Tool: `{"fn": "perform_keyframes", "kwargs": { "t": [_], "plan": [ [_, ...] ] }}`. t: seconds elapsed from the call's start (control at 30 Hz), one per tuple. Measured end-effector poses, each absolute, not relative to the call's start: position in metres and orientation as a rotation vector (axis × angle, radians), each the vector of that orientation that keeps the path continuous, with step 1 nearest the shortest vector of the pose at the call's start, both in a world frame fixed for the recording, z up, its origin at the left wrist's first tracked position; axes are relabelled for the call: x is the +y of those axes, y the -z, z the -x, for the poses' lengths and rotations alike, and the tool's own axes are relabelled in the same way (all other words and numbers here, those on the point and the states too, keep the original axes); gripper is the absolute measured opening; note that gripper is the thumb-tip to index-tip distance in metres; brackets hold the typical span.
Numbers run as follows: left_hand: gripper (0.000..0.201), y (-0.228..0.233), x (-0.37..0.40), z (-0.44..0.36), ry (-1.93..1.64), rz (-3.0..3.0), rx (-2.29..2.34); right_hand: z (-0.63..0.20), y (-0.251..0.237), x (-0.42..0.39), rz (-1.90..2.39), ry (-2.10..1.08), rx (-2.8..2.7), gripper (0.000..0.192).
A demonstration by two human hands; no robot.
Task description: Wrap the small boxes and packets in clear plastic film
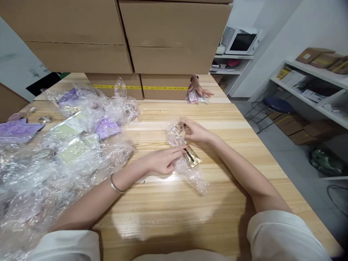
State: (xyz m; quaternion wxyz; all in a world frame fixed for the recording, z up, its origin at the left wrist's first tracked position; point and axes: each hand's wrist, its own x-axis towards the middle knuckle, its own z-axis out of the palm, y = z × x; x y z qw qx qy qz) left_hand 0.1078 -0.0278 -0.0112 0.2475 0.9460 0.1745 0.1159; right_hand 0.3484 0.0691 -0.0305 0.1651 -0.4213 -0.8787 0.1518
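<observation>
Fingers (181,149) of the left hand (163,161) are pressing, loosely curled with the forefinger stretched out, onto a flat gold foil packet with a dark stripe (192,156), which is sitting inside a crinkled clear plastic bag (187,170). The packet is lying flat on the pale wooden bench (217,203), its long axis running diagonally, the far end pointing up and left toward the right hand (196,131), the near end pointing down and right. That right hand is pinching the far edge of the same clear bag, thumb and fingers closing on the film. The bag is stretching between both hands, near the middle of the bench.

Outward to the left, a large heap of clear plastic wrapping with purple and pale green packets (67,145) is covering that side of the bench, well apart from the gold packet. A thin silver bracelet (115,186) is circling the left wrist. At the far edge, another person's hand (197,87) is resting on a small pink and white packet (193,97), just beside stacked brown cardboard boxes (174,36).
</observation>
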Motion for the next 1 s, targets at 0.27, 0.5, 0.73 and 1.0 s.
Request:
{"fn": "perform_keyframes", "kwargs": {
  "t": [0.27,0.5,0.73,1.0],
  "plan": [
    [0.027,-0.043,-0.036,-0.104,0.013,-2.654,1.251,-0.326,0.022,0.053,1.642,-0.050,-2.579,0.031],
    [0.021,-0.025,-0.026,-0.096,-0.344,-2.758,1.449,-0.322,0.008,0.039,1.729,-0.480,-2.115,0.018],
    [0.044,-0.035,-0.017,-0.088,-0.233,-2.430,2.113,-0.282,0.015,0.002,1.556,-0.759,-2.120,0.055],
    [0.039,-0.041,-0.003,-0.070,0.017,-2.220,1.776,-0.270,0.023,0.004,1.525,-0.697,-2.326,0.042]
  ]
}}
